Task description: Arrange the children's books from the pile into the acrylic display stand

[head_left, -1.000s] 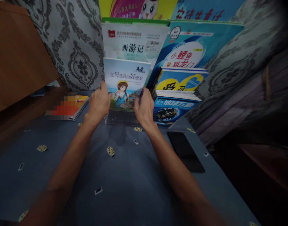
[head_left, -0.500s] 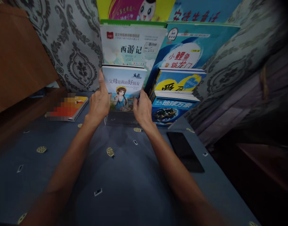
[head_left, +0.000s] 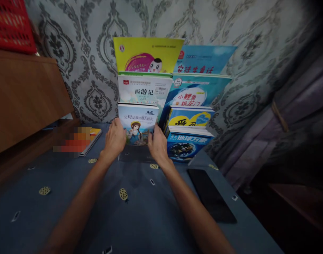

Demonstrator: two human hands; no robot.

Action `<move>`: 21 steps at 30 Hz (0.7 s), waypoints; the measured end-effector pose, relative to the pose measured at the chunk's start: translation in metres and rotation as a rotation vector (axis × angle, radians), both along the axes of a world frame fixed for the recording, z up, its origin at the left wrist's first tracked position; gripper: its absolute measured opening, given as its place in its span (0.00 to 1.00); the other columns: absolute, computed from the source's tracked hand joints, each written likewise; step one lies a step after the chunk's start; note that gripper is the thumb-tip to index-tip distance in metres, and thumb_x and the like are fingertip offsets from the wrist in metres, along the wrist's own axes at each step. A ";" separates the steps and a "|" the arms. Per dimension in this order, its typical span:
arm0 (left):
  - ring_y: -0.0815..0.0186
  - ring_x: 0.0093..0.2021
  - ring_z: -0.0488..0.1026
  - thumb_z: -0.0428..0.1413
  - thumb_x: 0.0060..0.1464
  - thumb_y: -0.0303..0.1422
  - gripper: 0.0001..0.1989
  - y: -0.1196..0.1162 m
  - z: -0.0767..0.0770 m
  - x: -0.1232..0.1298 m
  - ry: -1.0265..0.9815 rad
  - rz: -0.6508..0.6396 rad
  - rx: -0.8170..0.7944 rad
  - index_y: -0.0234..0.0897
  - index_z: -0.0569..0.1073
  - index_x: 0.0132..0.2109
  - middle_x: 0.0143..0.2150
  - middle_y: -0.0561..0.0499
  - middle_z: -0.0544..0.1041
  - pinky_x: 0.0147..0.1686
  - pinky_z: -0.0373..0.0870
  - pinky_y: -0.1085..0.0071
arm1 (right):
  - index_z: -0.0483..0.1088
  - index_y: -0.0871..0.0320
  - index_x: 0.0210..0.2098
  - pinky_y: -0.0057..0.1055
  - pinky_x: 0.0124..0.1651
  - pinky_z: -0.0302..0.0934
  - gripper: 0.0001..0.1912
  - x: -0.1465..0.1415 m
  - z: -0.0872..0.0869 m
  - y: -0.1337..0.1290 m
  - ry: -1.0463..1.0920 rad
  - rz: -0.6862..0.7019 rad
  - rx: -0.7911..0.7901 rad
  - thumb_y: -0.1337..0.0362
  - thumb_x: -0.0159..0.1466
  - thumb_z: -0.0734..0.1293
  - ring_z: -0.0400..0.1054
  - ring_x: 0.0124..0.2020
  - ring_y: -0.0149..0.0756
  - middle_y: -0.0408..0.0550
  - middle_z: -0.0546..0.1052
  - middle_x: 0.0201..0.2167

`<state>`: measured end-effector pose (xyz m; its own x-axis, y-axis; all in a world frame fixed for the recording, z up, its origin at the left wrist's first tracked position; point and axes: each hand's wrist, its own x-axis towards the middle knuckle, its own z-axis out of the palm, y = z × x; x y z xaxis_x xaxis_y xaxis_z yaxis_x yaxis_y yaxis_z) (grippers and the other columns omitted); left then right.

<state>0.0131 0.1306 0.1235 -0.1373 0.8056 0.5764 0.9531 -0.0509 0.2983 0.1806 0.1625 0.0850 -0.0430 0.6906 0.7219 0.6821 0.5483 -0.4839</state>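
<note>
A small book with a girl in a yellow hat on its cover [head_left: 139, 118] stands upright in the front left of a clear tiered stand [head_left: 136, 154]. At its left edge my left hand [head_left: 115, 138] grips it, fingers curled behind. My right hand [head_left: 158, 143] holds the opposite edge, thumb toward the front. Directly behind rises a pale green book [head_left: 140, 86], and behind that a tall yellow-green book [head_left: 148, 49]. To the right, a blue book with a globe picture [head_left: 185, 146] stands in front of a blue-and-yellow book [head_left: 190, 114] and taller blue books [head_left: 201, 88].
A black phone [head_left: 210, 195] lies on the patterned blue cloth [head_left: 140, 222] at right. An orange book [head_left: 94, 135], partly blurred out, lies flat at left beside a wooden cabinet [head_left: 26, 98]. A red basket [head_left: 12, 28] sits on the cabinet. Curtains [head_left: 251, 123] hang at right.
My view has tipped up, so the wall, the red basket and the tops of the books now show. My left index finger has come down from the book's top corner; both hands stay at its sides.
</note>
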 end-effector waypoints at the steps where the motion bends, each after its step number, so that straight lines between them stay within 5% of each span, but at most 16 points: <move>1: 0.50 0.54 0.72 0.51 0.61 0.26 0.11 0.001 -0.001 0.000 -0.008 -0.002 0.013 0.32 0.62 0.50 0.51 0.35 0.73 0.51 0.72 0.55 | 0.64 0.64 0.57 0.47 0.51 0.66 0.22 0.000 0.000 0.000 -0.004 -0.007 0.000 0.70 0.64 0.55 0.70 0.48 0.50 0.64 0.75 0.48; 21: 0.51 0.53 0.71 0.52 0.58 0.25 0.10 0.007 -0.004 -0.013 -0.042 -0.068 0.100 0.36 0.62 0.47 0.48 0.40 0.71 0.51 0.70 0.55 | 0.69 0.64 0.50 0.42 0.48 0.64 0.19 -0.003 -0.001 0.000 -0.064 -0.094 -0.023 0.71 0.64 0.54 0.69 0.43 0.48 0.61 0.75 0.42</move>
